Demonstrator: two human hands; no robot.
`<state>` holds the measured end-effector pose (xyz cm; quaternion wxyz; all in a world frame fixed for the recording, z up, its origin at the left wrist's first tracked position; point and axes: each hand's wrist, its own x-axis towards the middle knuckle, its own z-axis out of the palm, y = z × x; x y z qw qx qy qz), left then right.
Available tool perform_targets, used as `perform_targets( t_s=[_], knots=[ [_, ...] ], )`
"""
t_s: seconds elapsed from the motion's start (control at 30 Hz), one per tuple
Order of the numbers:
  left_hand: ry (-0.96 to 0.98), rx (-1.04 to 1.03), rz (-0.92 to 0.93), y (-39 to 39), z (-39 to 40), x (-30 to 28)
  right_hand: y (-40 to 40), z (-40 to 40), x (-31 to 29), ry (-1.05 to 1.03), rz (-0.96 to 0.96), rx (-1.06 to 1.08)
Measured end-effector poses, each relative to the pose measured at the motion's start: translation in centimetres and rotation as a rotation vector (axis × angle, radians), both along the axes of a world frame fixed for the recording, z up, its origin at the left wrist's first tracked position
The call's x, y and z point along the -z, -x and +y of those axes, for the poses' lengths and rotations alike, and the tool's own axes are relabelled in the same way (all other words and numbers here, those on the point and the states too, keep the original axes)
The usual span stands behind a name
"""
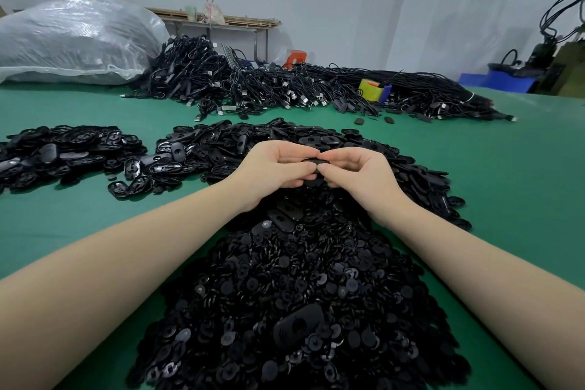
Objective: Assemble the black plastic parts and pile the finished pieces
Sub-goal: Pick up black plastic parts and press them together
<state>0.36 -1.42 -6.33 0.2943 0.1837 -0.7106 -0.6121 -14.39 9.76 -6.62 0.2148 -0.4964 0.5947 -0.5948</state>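
Small round parts [294, 310] lie nearest, oval shells [316, 142] behind them, cables [285, 89] farthest, another pile [63, 152] left

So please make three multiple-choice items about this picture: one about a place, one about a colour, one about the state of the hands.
1. Where does the heap of small round black parts lie?
A. nearest the person, between the forearms
B. on the far shelf
C. inside the clear plastic bag

2. What colour is the table top?
A. white
B. green
C. red

3. What are the left hand and right hand doing?
A. both lie flat on the table
B. only the left holds something
C. both pinch one black piece between them

Answers:
1 A: the heap fills the near table between the two arms.
2 B: green shows all around the heaps.
3 C: fingertips of both hands meet on the same dark piece, above the pile of oval parts.
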Motion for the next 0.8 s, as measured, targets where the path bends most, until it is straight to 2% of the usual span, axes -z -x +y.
perform_targets(
  t_s=[0.33, 0.8],
  knots=[
    [0.001, 0.006, 0.004, -0.01, 0.0, 0.02, -0.03, 0.28, -0.36, -0.009, -0.061, -0.056],
    [0.042, 0.019, -0.018, -0.14, 0.13, -0.02, 0.34, -0.13, 0.07, -0.034, -0.031, -0.036]
  ],
)
